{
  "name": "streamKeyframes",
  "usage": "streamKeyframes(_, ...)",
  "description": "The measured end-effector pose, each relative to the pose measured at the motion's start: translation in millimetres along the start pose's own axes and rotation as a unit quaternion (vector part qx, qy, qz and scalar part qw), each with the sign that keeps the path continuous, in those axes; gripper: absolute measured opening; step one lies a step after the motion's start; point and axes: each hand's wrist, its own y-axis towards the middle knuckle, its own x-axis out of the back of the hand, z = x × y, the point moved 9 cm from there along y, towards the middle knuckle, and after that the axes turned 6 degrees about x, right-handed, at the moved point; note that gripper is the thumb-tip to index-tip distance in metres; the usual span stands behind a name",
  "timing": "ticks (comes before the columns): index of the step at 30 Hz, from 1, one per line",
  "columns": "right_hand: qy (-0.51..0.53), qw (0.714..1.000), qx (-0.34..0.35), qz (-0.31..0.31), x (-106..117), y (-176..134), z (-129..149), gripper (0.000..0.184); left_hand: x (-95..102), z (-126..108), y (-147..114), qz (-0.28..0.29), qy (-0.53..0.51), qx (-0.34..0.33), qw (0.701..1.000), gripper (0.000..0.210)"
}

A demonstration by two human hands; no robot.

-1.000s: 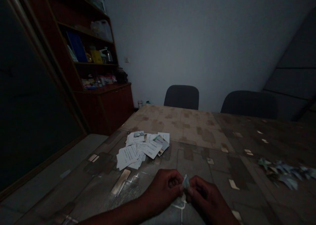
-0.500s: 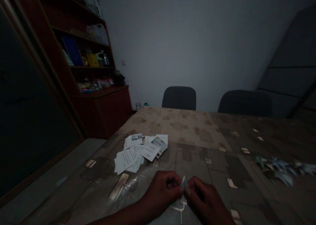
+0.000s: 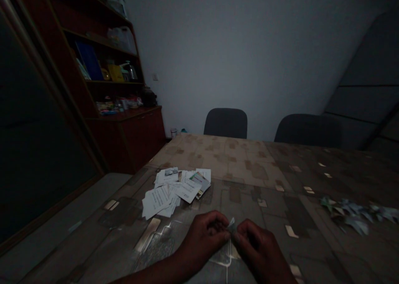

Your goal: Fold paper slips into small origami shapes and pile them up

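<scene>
Between my fingertips is a small folded piece of paper, its pale pointed tip sticking up. My left hand pinches it from the left, thumb against the fingers. From the right, my right hand pinches the same piece. Most of the paper is hidden by the fingers. Beyond my left hand lies a loose pile of printed paper cards, white for the most part, with a greenish one on top. Off to the right sits a row of folded paper shapes, whitish and green.
The table wears a patterned brown cover with shiny patches. Two dark chairs stand at its far side against the wall. A reddish-brown cabinet with filled shelves is at the left.
The folded paper's tip has tilted slightly to the right and both hands sit a little higher in view. The card pile has shifted slightly left with the camera's motion.
</scene>
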Motion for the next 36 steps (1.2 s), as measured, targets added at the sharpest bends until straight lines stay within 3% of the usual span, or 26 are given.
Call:
streamKeyframes(9,-0.014,0.999,0.011,-0.044,10,-4,7,0.024,2.1,3,2,-0.02,-0.041,0.031,0.998,0.016)
streamKeyframes(17,-0.051,0.991,0.088,-0.082,17,-8,23,0.01,-4.1,-2,-3,0.009,-0.021,0.023,0.999,0.009)
streamKeyframes(29,-0.049,0.991,0.076,-0.101,18,-10,26,0.012,-8.1,2,-3,0.009,-0.06,0.036,0.998,0.012)
streamKeyframes(36,-0.066,0.981,0.161,-0.087,18,-9,43,0.006,-7.1,10,-2,-0.006,-0.045,0.029,0.999,0.01)
